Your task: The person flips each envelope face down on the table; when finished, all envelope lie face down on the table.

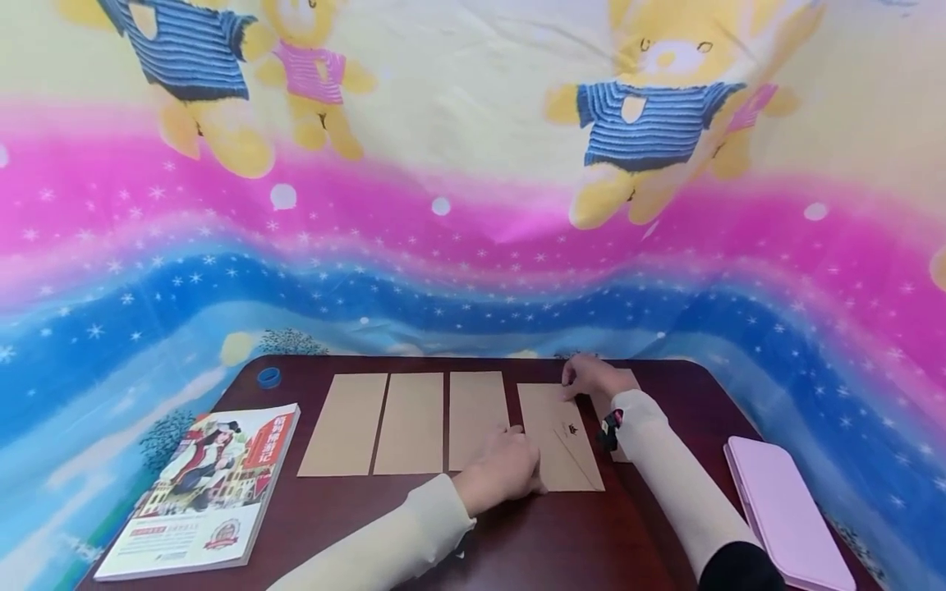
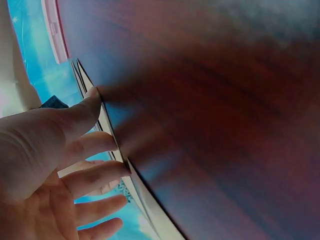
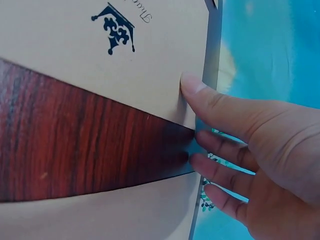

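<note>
A brown kraft-paper card [image 1: 559, 460] with a black crown print and a thin diagonal line lies fourth in a row on the dark table. At its near left corner my left hand [image 1: 506, 468] grips the edge with thumb and fingers, partly covering the third card [image 1: 476, 410]. My right hand [image 1: 597, 377] pinches the far right corner; the right wrist view shows the thumb on top of the printed card [image 3: 145, 85] and the fingertips at its edge. Another plain card [image 1: 619, 451] lies partly hidden under the right wrist and forearm.
Two more plain cards [image 1: 343, 423] lie side by side to the left. A book [image 1: 199, 492] occupies the table's left side, with a blue ring [image 1: 269, 377] behind it. A pink case [image 1: 791, 513] lies at the right edge. A patterned cloth [image 1: 458, 246] hangs behind the table.
</note>
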The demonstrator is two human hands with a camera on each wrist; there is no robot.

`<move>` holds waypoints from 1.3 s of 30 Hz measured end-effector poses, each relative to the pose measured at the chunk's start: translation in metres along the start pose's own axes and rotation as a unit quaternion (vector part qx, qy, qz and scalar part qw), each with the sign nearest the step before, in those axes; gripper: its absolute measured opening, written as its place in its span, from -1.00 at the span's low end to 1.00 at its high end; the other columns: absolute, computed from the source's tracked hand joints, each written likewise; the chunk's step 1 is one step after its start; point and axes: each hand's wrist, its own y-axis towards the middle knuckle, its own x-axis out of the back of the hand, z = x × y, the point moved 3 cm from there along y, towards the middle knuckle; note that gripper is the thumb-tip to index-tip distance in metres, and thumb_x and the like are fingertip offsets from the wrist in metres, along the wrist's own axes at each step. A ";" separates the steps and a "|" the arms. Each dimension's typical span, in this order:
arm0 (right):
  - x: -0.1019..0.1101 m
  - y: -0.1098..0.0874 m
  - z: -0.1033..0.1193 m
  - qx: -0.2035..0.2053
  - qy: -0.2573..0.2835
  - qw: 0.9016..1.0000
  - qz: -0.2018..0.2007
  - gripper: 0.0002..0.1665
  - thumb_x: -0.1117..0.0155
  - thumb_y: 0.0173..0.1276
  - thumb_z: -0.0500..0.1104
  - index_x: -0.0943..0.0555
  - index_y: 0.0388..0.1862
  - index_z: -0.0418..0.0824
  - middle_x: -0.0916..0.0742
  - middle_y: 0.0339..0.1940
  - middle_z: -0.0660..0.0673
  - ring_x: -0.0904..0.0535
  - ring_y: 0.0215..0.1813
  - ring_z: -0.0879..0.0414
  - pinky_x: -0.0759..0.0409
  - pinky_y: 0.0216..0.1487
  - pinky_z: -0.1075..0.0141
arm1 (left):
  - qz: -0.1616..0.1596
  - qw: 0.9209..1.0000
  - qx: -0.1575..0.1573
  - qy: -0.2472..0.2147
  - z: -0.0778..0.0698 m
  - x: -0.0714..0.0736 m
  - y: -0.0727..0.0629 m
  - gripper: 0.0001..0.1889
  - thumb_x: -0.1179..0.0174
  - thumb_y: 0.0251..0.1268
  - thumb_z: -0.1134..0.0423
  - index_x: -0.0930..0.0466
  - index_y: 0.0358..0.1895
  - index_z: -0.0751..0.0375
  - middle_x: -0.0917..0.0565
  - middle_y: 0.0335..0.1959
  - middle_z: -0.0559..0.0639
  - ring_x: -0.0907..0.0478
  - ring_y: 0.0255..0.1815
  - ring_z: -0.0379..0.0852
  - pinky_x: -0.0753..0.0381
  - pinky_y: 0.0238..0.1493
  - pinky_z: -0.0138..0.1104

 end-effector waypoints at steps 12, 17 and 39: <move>0.002 0.001 0.001 0.006 0.001 1.000 0.009 -0.60 -0.51 0.32 -0.09 -0.68 0.07 -0.22 -0.73 0.05 -0.17 -0.64 0.03 -0.02 -0.66 0.03 0.06 | 0.009 0.999 0.014 0.031 -0.007 0.003 0.004 -0.62 -0.38 0.07 -0.41 -0.72 -0.53 -0.25 -0.78 -0.33 -0.33 -0.62 -0.14 -0.27 -0.53 -0.04 -0.32; 0.003 0.002 0.004 0.002 0.002 1.000 0.026 -0.65 -0.25 0.42 -0.24 -0.67 0.15 -0.20 -0.68 0.18 -0.20 -0.58 0.09 -0.04 -0.59 0.08 0.05 | 0.009 0.999 0.012 0.036 -0.008 0.005 0.004 -0.62 -0.38 0.08 -0.40 -0.72 -0.53 -0.22 -0.78 -0.33 -0.31 -0.60 -0.22 -0.26 -0.51 -0.12 -0.33; -0.003 -0.006 -0.019 0.120 -0.015 0.991 -0.056 -0.62 -0.38 0.35 -0.39 -0.75 0.11 -0.15 -0.77 0.11 -0.19 -0.69 0.15 -0.14 -0.71 0.08 0.07 | 0.011 1.000 0.006 -0.001 -0.005 0.004 0.007 -0.61 -0.46 0.06 -0.32 -0.73 -0.60 -0.12 -0.74 -0.49 -0.23 -0.57 -0.40 -0.21 -0.55 -0.27 -0.33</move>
